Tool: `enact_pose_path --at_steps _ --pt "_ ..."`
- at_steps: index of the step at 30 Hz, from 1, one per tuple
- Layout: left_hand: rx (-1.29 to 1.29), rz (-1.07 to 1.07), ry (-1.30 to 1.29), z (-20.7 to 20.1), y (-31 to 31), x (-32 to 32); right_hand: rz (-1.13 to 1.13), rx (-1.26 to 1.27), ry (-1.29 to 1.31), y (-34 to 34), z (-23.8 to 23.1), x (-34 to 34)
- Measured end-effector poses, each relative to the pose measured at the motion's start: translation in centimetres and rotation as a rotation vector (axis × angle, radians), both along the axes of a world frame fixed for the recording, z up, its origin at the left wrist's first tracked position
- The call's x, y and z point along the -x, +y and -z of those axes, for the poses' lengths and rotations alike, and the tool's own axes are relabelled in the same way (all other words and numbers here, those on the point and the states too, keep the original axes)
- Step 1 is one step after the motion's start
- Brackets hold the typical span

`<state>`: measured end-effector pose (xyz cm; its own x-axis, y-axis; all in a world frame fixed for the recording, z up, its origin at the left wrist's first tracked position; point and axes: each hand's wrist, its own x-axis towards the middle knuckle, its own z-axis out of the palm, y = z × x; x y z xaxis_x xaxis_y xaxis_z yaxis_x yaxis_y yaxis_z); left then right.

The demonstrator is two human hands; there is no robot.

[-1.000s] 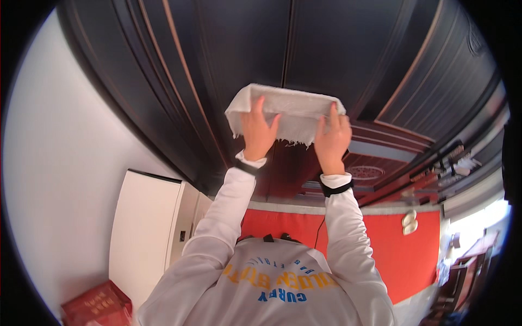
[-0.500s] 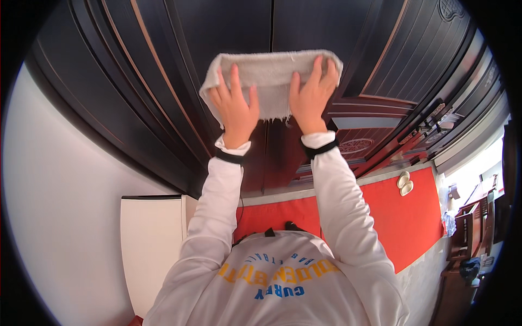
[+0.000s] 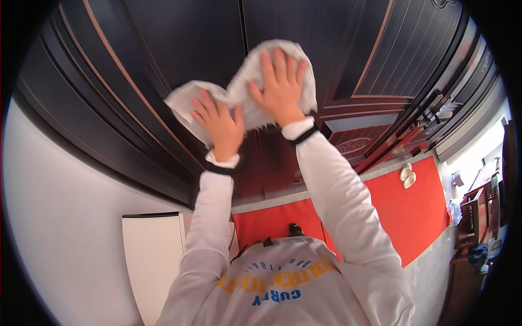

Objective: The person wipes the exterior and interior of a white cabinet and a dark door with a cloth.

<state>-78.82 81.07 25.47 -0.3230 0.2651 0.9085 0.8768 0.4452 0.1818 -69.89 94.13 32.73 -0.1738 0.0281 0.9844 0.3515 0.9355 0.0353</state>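
Note:
A pale grey cloth with a frayed edge (image 3: 246,115) lies against the dark panelled door (image 3: 190,43). My left hand (image 3: 222,126) presses on its lower left part, fingers stretched and apart. Higher up and to the right, my right hand (image 3: 281,89) rests flat on the cloth with spread fingers. Between the two hands the cloth dips into a fold at its upper edge. Neither hand wraps round it; both palms face the door.
A red carpet (image 3: 402,212) covers the floor below, with a pair of light slippers (image 3: 407,176) on it. At lower left stands a white cabinet (image 3: 155,261) by the wall. Door handles (image 3: 432,111) and dark wooden furniture (image 3: 473,217) are on the right.
Both hands have shifted left with the cloth, the left one lower and the right one higher. The cloth has gone from a straight folded band to a bunched shape dipping in the middle.

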Motion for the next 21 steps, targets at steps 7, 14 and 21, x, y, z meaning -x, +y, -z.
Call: enact_pose_path --at_steps 7,14,21 --pt "0.315 0.129 -0.165 8.3 2.8 -5.6 0.085 0.282 -0.101 3.8 13.9 -4.2" --pt "0.118 0.076 -0.024 -0.5 2.9 -4.7 0.013 0.297 0.025 4.4 3.9 -4.3" --pt "-0.137 0.048 0.021 -13.0 2.7 -3.2 0.023 0.09 0.183 3.7 -10.0 -2.6"
